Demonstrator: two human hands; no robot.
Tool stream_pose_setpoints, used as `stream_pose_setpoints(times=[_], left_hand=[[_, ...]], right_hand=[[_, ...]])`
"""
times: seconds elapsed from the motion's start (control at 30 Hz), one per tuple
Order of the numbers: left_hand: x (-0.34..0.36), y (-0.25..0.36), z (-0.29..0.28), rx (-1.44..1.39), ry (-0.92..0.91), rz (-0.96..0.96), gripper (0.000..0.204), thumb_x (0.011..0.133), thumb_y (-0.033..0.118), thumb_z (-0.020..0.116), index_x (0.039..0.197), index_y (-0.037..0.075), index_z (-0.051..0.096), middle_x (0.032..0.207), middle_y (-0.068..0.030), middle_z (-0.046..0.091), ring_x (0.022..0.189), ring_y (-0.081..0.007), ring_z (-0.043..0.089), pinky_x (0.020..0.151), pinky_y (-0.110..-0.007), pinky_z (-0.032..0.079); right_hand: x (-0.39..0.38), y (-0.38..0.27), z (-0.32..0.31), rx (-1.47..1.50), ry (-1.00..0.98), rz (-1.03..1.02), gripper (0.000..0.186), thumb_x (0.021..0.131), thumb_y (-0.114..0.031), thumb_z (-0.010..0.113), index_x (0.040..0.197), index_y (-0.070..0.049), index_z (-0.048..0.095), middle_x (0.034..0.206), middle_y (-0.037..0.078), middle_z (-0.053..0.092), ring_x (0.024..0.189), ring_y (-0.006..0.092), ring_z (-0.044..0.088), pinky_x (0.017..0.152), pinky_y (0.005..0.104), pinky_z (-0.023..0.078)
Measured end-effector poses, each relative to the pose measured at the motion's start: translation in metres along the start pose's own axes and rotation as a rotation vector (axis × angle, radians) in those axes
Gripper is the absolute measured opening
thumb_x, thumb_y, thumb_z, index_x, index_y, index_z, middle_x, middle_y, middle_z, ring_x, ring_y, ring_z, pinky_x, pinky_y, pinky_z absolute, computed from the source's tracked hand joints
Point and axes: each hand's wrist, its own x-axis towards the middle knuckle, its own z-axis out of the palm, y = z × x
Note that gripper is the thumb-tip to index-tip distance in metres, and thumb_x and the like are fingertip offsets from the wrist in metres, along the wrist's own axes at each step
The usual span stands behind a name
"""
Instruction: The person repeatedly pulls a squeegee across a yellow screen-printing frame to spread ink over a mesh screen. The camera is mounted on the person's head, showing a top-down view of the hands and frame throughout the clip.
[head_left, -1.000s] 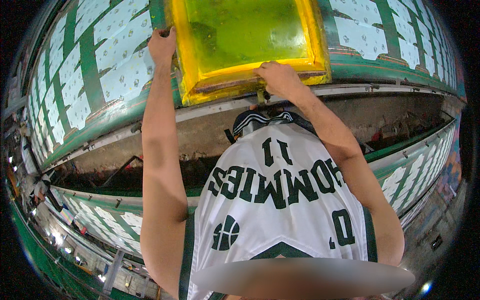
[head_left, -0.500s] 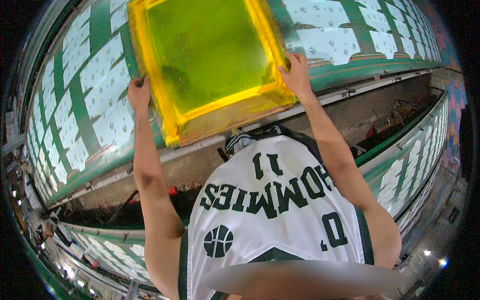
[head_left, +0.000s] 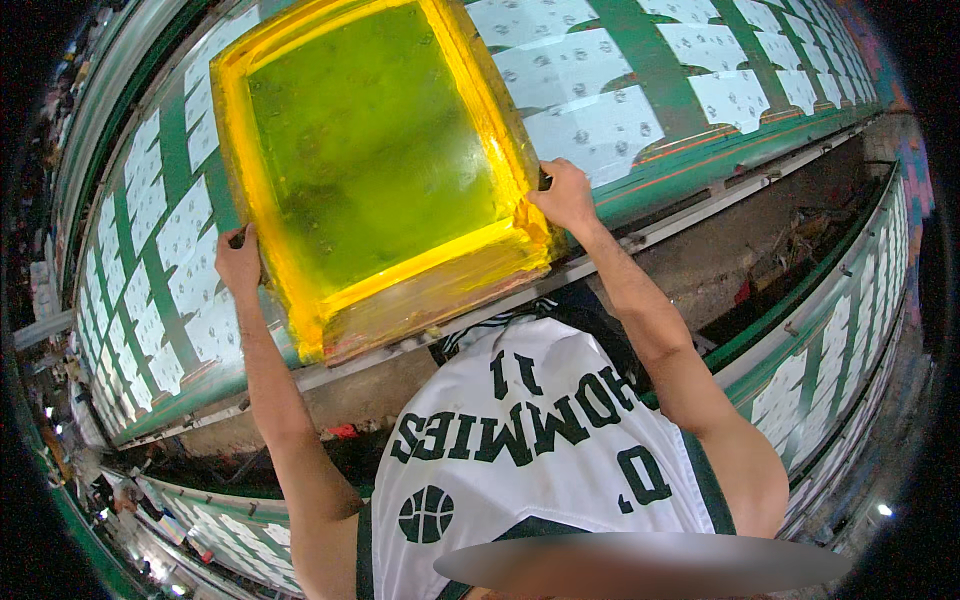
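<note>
A screen-printing frame [head_left: 420, 272], yellow-edged with greenish-yellow mesh, is held between my two hands over the green table. My left hand [head_left: 239, 262] closes on its left side near the near left corner. My right hand [head_left: 565, 197] grips the right side, close to the near right corner, thumb on the yellow edge. The frame sits tilted in view, its near side by the table's metal rail. White printed pieces [head_left: 590, 130] with small dark motifs lie in rows on both sides of it. What lies under the frame is mostly hidden.
The long green table [head_left: 645, 65] runs left to right, with a metal rail [head_left: 700, 215] along its near edge. Behind me stands another green table [head_left: 750, 355] bearing white pieces, across a gap with dark clutter. Far left, a person [head_left: 125, 495] shows small.
The frame, my hands and the table all appear lower and further left in the picture, so the view itself has shifted. Both hands keep their grip on the frame.
</note>
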Motion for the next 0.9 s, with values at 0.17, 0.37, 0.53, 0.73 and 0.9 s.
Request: stream_pose_setpoints(times=[0.17, 0.37, 0.53, 0.73, 0.9], left_hand=[[-0.053, 0.131, 0.083, -0.098, 0.018, 0.032, 0.041, 0.086, 0.038, 0.083, 0.098, 0.001, 0.073, 0.092, -0.0175, 0.076, 0.086, -0.0333, 0.074, 0.079, -0.043, 0.057], [-0.110, 0.258, 0.155, -0.215, -0.012, -0.043, 0.041, 0.083, 0.036, 0.084, 0.097, -0.001, 0.073, 0.089, -0.0198, 0.076, 0.085, -0.0345, 0.074, 0.080, -0.043, 0.057], [-0.142, 0.306, 0.175, -0.174, 0.017, -0.011, 0.040, 0.084, 0.035, 0.083, 0.100, 0.000, 0.072, 0.091, -0.0195, 0.076, 0.084, -0.0342, 0.073, 0.080, -0.043, 0.057], [-0.153, 0.334, 0.184, -0.080, -0.007, -0.038, 0.038, 0.085, 0.034, 0.082, 0.101, 0.001, 0.072, 0.094, -0.0178, 0.075, 0.089, -0.0343, 0.072, 0.083, -0.043, 0.056], [-0.155, 0.335, 0.191, -0.145, -0.006, -0.028, 0.040, 0.084, 0.034, 0.081, 0.103, -0.001, 0.073, 0.099, -0.0198, 0.075, 0.094, -0.0360, 0.072, 0.086, -0.042, 0.056]], right_hand=[[0.040, 0.116, -0.103, -0.087, 0.079, -0.019, 0.046, 0.073, -0.023, 0.082, 0.114, -0.006, 0.074, 0.100, 0.019, 0.067, 0.099, 0.0400, 0.066, 0.087, 0.0490, 0.053], [0.060, 0.229, -0.188, -0.083, 0.079, -0.015, 0.043, 0.073, -0.020, 0.082, 0.112, -0.004, 0.073, 0.103, 0.021, 0.067, 0.102, 0.0421, 0.064, 0.089, 0.0505, 0.053], [0.065, 0.279, -0.223, -0.092, 0.008, 0.050, 0.047, 0.073, -0.020, 0.081, 0.116, -0.002, 0.072, 0.108, 0.022, 0.067, 0.108, 0.0422, 0.064, 0.094, 0.0496, 0.053], [0.068, 0.308, -0.227, -0.131, 0.039, 0.033, 0.062, 0.079, -0.022, 0.084, 0.131, 0.007, 0.065, 0.123, 0.024, 0.065, 0.117, 0.0401, 0.063, 0.099, 0.0464, 0.051], [0.065, 0.299, -0.224, -0.055, 0.018, 0.006, 0.059, 0.086, -0.022, 0.080, 0.134, 0.007, 0.063, 0.128, 0.025, 0.064, 0.122, 0.0401, 0.061, 0.105, 0.0456, 0.049]])
